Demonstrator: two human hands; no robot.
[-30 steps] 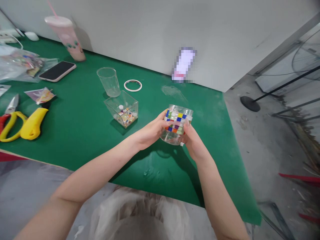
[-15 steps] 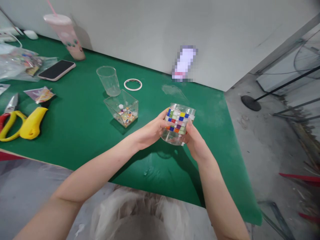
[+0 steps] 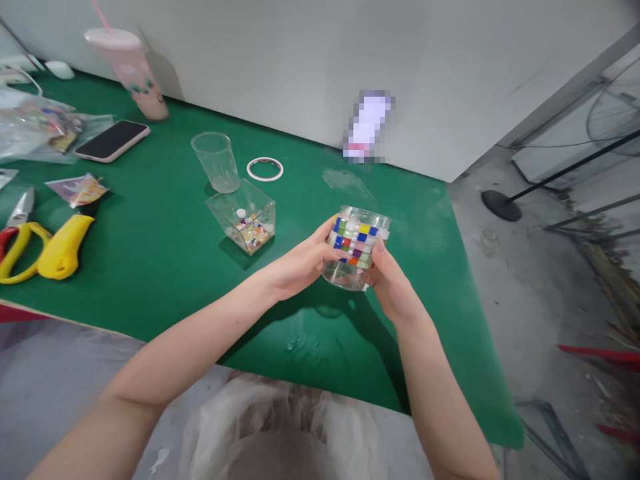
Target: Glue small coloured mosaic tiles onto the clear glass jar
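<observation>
A clear cup (image 3: 345, 275) is held between my two hands above the green table. Rows of small coloured mosaic tiles (image 3: 356, 241) cover its upper wall; the bottom part is bare. My left hand (image 3: 320, 252) grips the cup from the left, its thumb lying across the lower tile rows. From the right, my right hand (image 3: 390, 273) closes round it, with the thumb against the tiles near the edge. The fingers behind the cup are mostly hidden. To the left stands a clear square container (image 3: 243, 223) with loose beads and tiles in its bottom.
Behind the container are an empty clear cup (image 3: 217, 163) and a white tape ring (image 3: 265, 169). Scissors (image 3: 23, 230), a yellow-handled tool (image 3: 65, 250), a phone (image 3: 113, 141), plastic bags (image 3: 40, 127) and a pink tumbler (image 3: 131, 73) lie or stand left. A blurred-out screen (image 3: 369, 127) leans against the wall.
My left thumb has shifted slightly to the right over the lower tiles. The cup and my right hand stay nearly where they were; the view has moved very slightly.
</observation>
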